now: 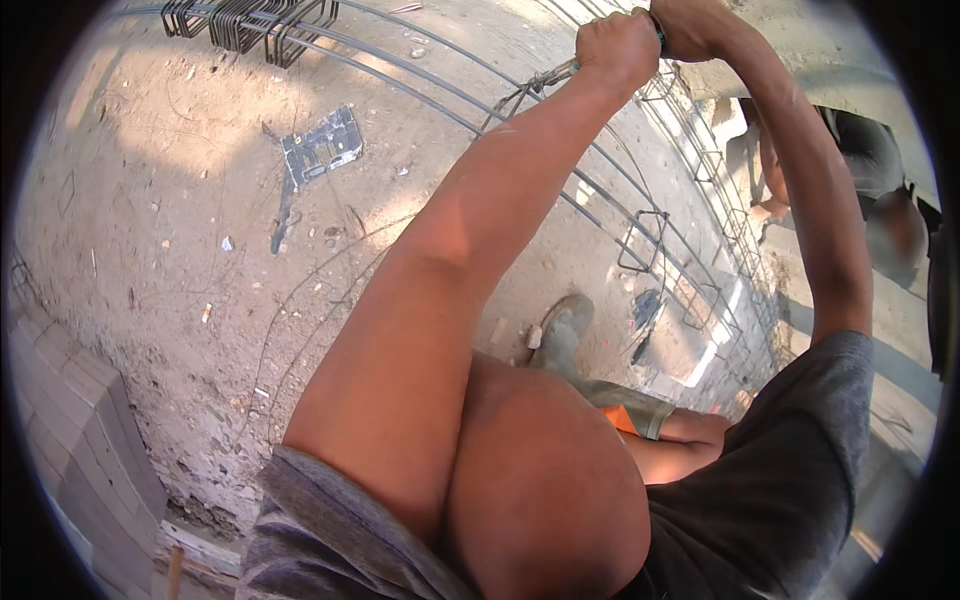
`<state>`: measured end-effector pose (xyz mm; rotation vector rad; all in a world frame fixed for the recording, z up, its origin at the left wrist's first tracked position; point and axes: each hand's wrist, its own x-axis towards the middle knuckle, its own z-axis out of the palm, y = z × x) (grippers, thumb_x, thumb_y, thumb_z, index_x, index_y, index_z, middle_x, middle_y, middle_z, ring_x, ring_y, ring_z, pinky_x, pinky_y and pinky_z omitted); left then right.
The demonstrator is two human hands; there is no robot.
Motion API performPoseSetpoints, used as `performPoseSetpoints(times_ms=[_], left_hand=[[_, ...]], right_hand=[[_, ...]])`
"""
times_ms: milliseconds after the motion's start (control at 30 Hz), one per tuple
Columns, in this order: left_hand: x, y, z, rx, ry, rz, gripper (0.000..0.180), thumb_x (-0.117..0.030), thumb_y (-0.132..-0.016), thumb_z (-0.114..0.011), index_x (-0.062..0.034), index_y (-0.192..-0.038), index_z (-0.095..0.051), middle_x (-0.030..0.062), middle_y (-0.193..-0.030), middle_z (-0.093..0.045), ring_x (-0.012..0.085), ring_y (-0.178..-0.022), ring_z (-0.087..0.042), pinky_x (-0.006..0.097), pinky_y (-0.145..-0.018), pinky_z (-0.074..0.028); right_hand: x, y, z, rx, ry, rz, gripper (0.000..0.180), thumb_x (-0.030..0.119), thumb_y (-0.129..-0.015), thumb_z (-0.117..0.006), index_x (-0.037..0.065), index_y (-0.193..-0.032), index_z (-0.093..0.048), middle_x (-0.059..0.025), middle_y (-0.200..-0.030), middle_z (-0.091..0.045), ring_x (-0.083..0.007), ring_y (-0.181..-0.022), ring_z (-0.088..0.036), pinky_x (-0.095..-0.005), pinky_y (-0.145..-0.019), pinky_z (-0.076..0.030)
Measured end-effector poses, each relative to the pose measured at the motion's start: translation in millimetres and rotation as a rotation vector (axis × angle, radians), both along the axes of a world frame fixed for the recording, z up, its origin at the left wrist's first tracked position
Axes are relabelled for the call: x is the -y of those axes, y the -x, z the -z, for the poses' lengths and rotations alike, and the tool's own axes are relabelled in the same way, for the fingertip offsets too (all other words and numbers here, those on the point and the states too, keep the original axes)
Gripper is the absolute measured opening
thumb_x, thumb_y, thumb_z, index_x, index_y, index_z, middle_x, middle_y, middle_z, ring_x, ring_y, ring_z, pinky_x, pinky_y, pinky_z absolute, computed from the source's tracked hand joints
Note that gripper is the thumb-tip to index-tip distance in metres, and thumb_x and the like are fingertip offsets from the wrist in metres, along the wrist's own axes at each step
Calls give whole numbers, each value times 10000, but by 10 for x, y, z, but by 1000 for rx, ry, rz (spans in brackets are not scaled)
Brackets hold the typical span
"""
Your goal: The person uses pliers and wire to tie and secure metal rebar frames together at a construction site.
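At the top of our reach, our left hand point(617, 45) and right hand point(690, 25) clench together around a thin grey twisted tie wire point(540, 82), just above long dark steel reinforcing bars point(640, 190); bent rectangular stirrups point(245, 22) lie well apart on dusty ground point(150, 200).

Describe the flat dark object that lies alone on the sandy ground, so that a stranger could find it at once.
Start from the stack of bent steel stirrups at the top of the view, then go down over the bare sandy ground. There lies a flat dark plate, roughly rectangular, with small pale cut-outs. Unlike the thin rebar rods nearby, it is broad and lies alone.
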<state>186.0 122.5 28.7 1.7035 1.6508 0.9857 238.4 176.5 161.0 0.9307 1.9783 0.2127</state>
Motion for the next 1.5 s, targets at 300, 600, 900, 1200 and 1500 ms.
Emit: performPoseSetpoints(times_ms=[300, 600, 900, 1200, 1500], left_hand=[[225, 35, -245, -21, 98, 151, 309, -181, -863, -612, -48, -1135, -674, 148, -962, -737, 272, -919, -725, 393, -791, -547], [490, -193, -136, -170, -234, -39, 536, -173, -802, -709, -5, -1247, -462, 144, -1123, -618, 309, -1036, -653, 494, -810, -467], [410, 6, -247, -6, -75, 148, 563, -96, -790, -663, 88, -1266, -425, 197, -1060, -686, 374, -1008, -669, 538, -842, -482], [421, -188, -159, -108, -158, -34, 706, -218, -914, -582, 27, -1487, -251, 180, -1268, -574, 327, -1086, -622, 556, -899, -451], [471, -384, -140, -546, -183, -101, 677, -128, -896, -575, 25, -1487, -282, 200, -1279, -539, 335, -997, -671, 510, -824, -526]], right_hand=[[284, -477, 162, -283, -257, -246, 203, 139, -701, -770, 24, -817, -649, -167, -751, -682, -354, -726, -673, -447, -636, -541], [-19, -246, 30, 1, 490, 915, 201, 65, -687, -805, 21, -811, -653, -81, -527, -563, -187, -405, -549, -381, -398, -458], [727, -654, 163, -550, -588, -687, 193, 128, -821, -597, 82, -1006, -563, -72, -834, -605, -238, -792, -626, -366, -762, -481], [-65, -667, 241, -218, 150, 148, 114, 92, -788, -646, 34, -886, -654, -152, -751, -663, -275, -672, -634, -416, -640, -482], [238, -499, 63, -300, 300, 643, 140, 58, -731, -716, -9, -814, -625, -115, -611, -606, -232, -480, -571, -366, -425, -440]])
